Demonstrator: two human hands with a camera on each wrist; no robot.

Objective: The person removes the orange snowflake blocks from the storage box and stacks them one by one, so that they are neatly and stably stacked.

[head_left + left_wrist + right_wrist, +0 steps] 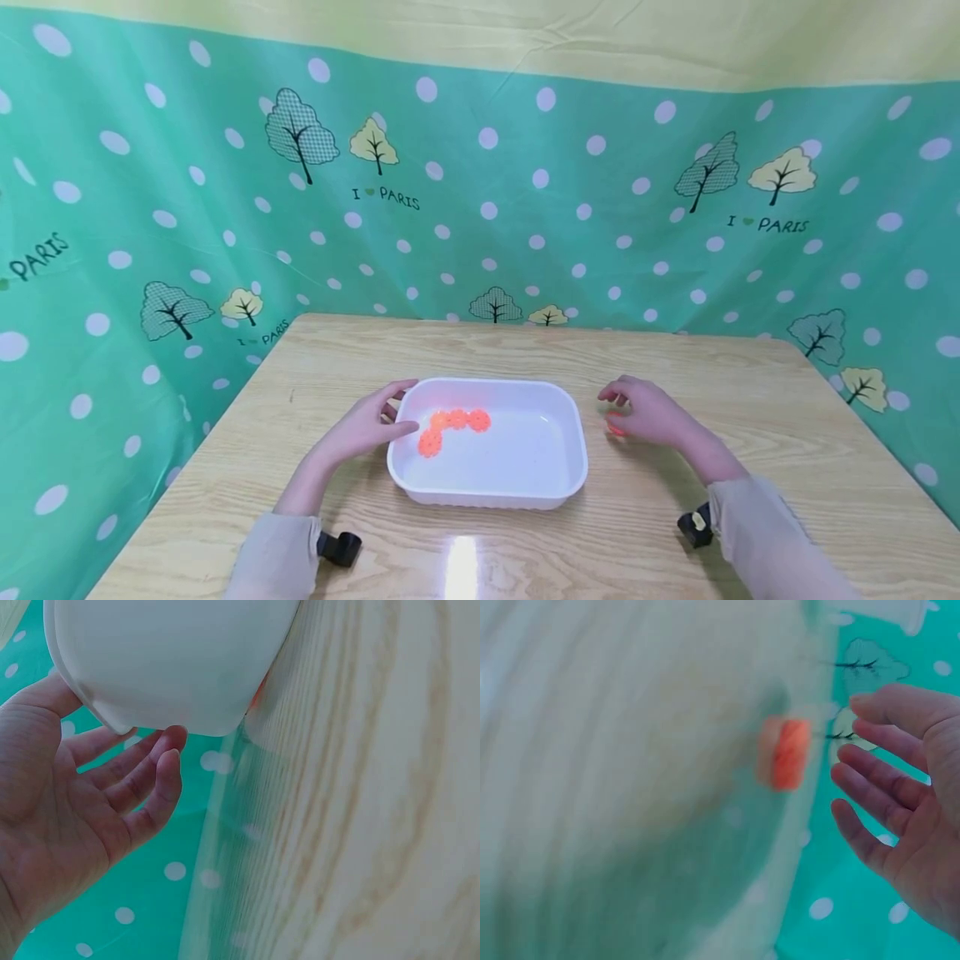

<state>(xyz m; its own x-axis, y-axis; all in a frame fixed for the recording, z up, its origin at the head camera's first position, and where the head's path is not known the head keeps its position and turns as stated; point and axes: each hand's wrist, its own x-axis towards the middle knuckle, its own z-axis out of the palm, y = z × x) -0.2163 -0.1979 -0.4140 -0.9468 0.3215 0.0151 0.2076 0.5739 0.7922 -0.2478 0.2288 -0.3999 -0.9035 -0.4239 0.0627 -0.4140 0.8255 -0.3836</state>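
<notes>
A white rectangular plastic basin stands on the table, with several orange scalloped discs on its floor toward the left. My left hand holds the basin's left end, thumb over the rim and fingers bent along the outside of the back left corner. In the left wrist view the fingers curl beside the basin's wall. To the right of the basin, my right hand hovers with loosely bent, parted fingers over another orange piece. In the right wrist view that piece lies on the table, apart from the fingertips.
The wooden table has a glossy top that reflects light near the front. Behind and beside it hangs a green dotted cloth with printed trees. Black wrist-worn devices sit at both cuffs.
</notes>
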